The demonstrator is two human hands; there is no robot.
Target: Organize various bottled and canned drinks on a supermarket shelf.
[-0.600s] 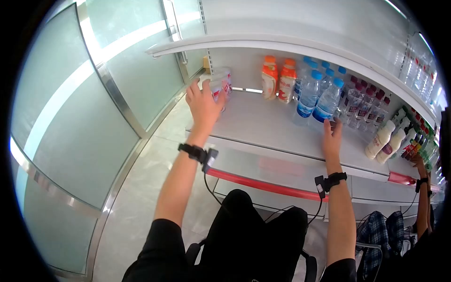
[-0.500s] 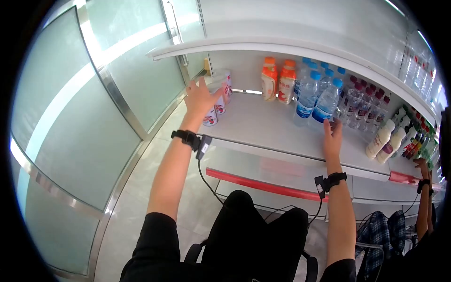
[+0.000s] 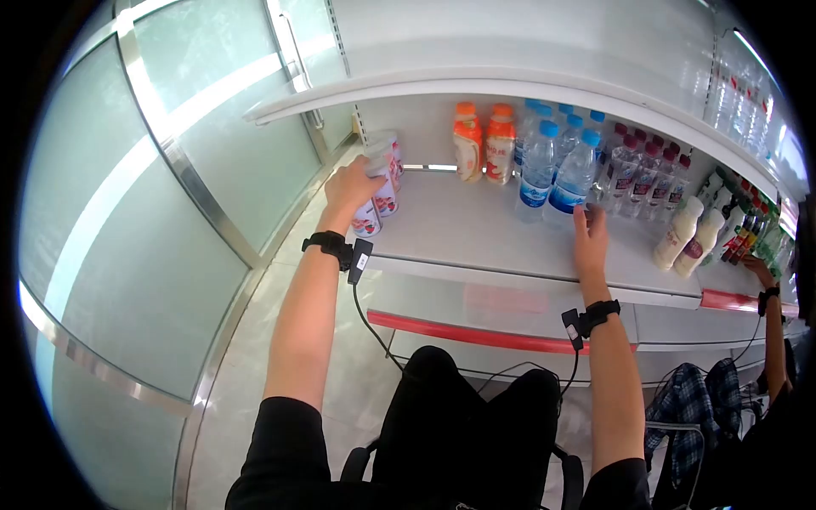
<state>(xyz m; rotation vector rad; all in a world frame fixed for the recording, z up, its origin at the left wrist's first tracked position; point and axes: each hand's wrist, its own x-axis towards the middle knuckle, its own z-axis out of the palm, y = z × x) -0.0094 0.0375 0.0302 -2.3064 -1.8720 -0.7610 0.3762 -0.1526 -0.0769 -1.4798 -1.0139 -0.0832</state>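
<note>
My left hand [image 3: 350,185] is curled over the top of the front can [image 3: 366,221], a white can with pink fruit printed on it. Behind it stand more cans of the same kind [image 3: 386,197] in a row at the shelf's left end. My right hand [image 3: 591,238] rests near the shelf's front, fingers stretched up and holding nothing. Its fingertips overlap the base of a water bottle [image 3: 573,180] with a blue cap and blue label. Another blue-capped water bottle [image 3: 536,170] stands just left of that one. Both wrists wear black straps with small cabled boxes.
Two orange-capped bottles [image 3: 500,146] stand at the back. Right of the water are dark-red-capped bottles [image 3: 644,183] and white drink bottles [image 3: 679,234]. An upper shelf [image 3: 476,79] overhangs. Glass doors [image 3: 161,229] lie left. Another person's hand [image 3: 759,270] is at the far right.
My left hand has lowered and its spread fingers have closed around the front can. My right hand's fingers have drawn closer together near the water bottle. The view has shifted slightly.
</note>
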